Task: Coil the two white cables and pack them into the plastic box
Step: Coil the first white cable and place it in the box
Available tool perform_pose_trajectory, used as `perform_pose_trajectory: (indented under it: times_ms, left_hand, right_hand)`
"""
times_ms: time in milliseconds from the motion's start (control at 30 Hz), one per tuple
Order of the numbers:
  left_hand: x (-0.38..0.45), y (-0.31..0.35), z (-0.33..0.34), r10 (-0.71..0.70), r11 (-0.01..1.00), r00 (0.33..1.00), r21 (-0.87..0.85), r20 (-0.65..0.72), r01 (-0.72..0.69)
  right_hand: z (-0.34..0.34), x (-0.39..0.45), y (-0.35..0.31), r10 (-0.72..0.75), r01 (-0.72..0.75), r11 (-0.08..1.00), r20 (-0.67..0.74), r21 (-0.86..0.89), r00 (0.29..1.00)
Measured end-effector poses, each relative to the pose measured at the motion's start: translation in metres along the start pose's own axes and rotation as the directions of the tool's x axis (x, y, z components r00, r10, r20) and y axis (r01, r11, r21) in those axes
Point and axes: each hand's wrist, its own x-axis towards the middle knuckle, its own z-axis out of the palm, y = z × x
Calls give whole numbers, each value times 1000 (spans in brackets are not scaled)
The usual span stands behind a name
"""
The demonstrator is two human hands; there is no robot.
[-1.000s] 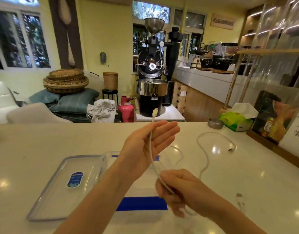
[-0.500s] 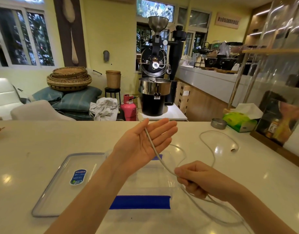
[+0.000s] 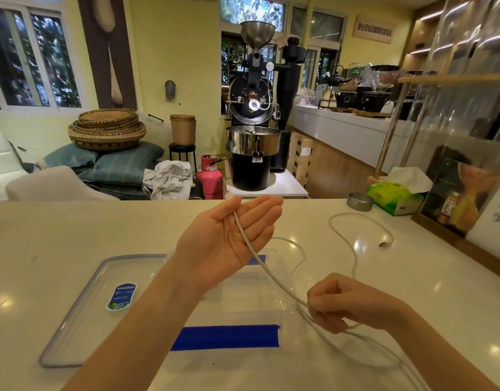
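Note:
My left hand (image 3: 229,235) is raised palm up above the clear plastic box (image 3: 274,280) with fingers straight. One white cable (image 3: 271,273) lies across that palm, its plug end poking out past the thumb side. From there it runs down to my right hand (image 3: 345,301), which is closed around it and a slack loop trailing to the table at the lower right. The second white cable (image 3: 353,249) lies loose in a curve on the white table, beyond my right hand. The box has blue clips on its near and far sides.
The box's clear lid (image 3: 102,300) with a blue label lies flat left of the box. At the far right of the table stand a small metal tin (image 3: 359,201), a green tissue box (image 3: 395,197) and a glass display case (image 3: 469,179).
My right hand has drawn the cable down and to the right, away from my left palm. The plug end now sits lower against my left hand. The head view shifted slightly.

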Motion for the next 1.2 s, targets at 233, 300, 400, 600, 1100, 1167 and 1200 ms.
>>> perform_pose_trajectory:
  times_ms: [233,300,400,600,1100,1167,1200]
  left_hand:
    - [-4,-21,13,-57,953,992,303,113,20]
    - [-3,-30,15,-115,916,988,396,106,64]
    - [1,-41,9,-151,853,989,506,-3,131]
    - [16,-47,-5,-82,805,976,564,-202,185]
    - [21,-36,-14,-207,943,978,269,7,198]
    - [19,-36,-12,-219,941,976,270,19,206]
    - [19,-36,-12,-213,940,977,273,5,204]
  right_hand:
    - [-18,30,3,126,-210,919,-258,-333,958]
    - [-26,39,-3,49,-217,920,-454,-326,890]
    - [-33,41,-30,-150,-130,889,-546,-440,825]
    - [-15,36,-73,-349,72,879,-533,-472,771]
    - [34,22,-56,-485,174,836,-553,-520,678]
    - [44,23,-51,-552,146,742,-474,-654,686]
    - [49,24,-47,-585,120,679,-435,-724,685]
